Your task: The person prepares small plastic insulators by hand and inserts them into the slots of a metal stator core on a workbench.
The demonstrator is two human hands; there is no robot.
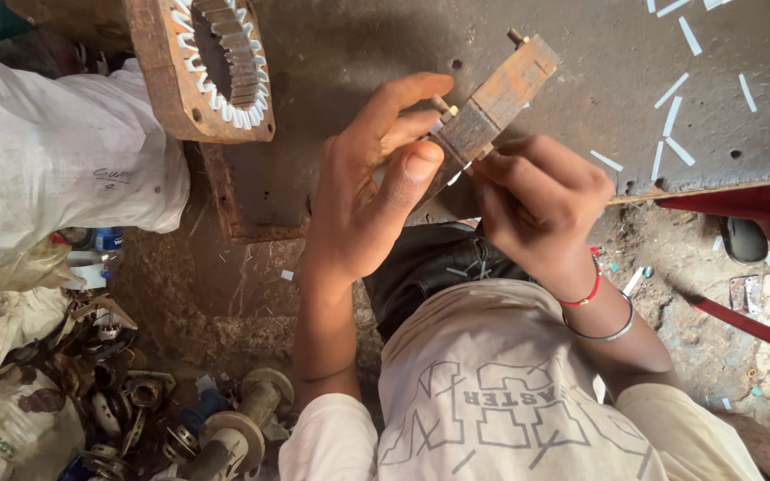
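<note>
1. The wooden former block – a slotted wood piece with small metal pins – is held up over the bench, between both hands.
2. Left hand grips the block's lower end, thumb pressed on its face; right hand is closed on its underside, pinching a white paper strip.
3. Judged step: fitting the strip into the block – it calls for steady fingertip control.
4. Left of the block, a motor stator; right, loose paper strips.

Single head view, steeply downward, close over workbench.
</note>
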